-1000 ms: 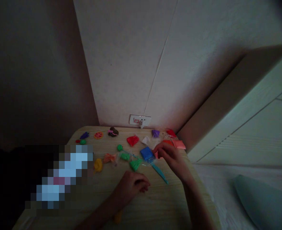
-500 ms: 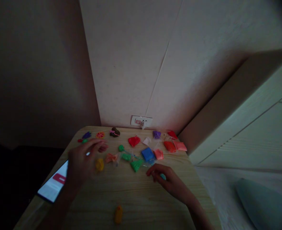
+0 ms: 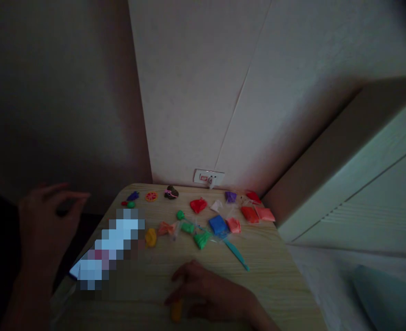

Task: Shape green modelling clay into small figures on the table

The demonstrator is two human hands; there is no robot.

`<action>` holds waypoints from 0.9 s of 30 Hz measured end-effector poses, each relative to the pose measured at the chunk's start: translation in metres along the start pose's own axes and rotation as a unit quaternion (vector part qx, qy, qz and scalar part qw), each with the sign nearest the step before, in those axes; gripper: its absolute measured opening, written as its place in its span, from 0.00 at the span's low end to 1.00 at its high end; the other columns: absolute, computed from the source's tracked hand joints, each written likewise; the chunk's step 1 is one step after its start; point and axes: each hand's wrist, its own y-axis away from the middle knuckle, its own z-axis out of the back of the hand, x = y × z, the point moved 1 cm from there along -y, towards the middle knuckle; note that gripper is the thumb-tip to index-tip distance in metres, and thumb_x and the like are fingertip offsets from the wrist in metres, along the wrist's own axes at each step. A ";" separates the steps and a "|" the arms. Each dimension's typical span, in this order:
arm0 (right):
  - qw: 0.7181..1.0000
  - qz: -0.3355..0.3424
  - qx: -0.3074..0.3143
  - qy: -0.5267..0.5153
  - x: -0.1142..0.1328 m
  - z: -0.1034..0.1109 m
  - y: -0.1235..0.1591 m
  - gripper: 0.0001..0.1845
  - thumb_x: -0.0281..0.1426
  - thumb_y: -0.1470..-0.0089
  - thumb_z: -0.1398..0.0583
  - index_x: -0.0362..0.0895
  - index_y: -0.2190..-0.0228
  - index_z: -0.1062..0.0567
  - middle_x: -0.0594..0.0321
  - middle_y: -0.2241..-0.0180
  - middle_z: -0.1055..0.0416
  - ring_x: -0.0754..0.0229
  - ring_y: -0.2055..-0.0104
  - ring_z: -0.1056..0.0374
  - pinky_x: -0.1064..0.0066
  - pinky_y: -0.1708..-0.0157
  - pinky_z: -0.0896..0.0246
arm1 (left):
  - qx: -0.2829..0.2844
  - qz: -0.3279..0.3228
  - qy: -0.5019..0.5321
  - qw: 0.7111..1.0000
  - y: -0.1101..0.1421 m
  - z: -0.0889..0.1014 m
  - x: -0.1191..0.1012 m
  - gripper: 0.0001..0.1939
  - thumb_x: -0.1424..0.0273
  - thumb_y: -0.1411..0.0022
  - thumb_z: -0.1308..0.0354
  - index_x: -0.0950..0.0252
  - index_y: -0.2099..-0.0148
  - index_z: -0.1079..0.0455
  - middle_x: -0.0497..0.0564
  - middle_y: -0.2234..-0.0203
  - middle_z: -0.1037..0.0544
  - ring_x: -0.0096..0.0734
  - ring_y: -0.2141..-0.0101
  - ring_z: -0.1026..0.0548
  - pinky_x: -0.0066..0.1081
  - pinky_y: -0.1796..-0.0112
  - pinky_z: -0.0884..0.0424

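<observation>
My right hand (image 3: 213,292) is low over the front of the table, its fingers bent and apart. Its fingertips reach the upper end of a small yellow clay piece (image 3: 176,311), which lies partly hidden under them; the thumb is to the right, a little away from it. Off the table's left side, my left hand (image 3: 49,225) is raised, thumb and forefinger tips pinched together. Anything between those tips is too small and dark to make out. A yellow clay lump (image 3: 150,237) and a teal modelling tool (image 3: 236,254) lie farther back on the wood.
A phone (image 3: 74,271), mostly blurred out, lies along the table's left side. Several clay packets, among them a blue packet (image 3: 218,225) and a green packet (image 3: 202,239), spread across the back. Small clay figures line the far left edge. A wall socket (image 3: 208,177) is behind.
My left hand has moved left, from above the phone to beyond the table's side. My right hand has come down and left to the small yellow piece, uncovering the teal tool.
</observation>
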 end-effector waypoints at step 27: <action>0.891 -0.050 -0.422 -0.160 -0.048 0.039 -0.017 0.10 0.38 0.48 0.38 0.45 0.66 0.28 0.62 0.67 0.29 0.59 0.65 0.32 0.68 0.64 0.35 | 0.335 0.039 0.259 0.905 0.056 -0.150 -0.087 0.08 0.68 0.44 0.41 0.64 0.61 0.27 0.52 0.66 0.19 0.36 0.63 0.21 0.30 0.62 0.27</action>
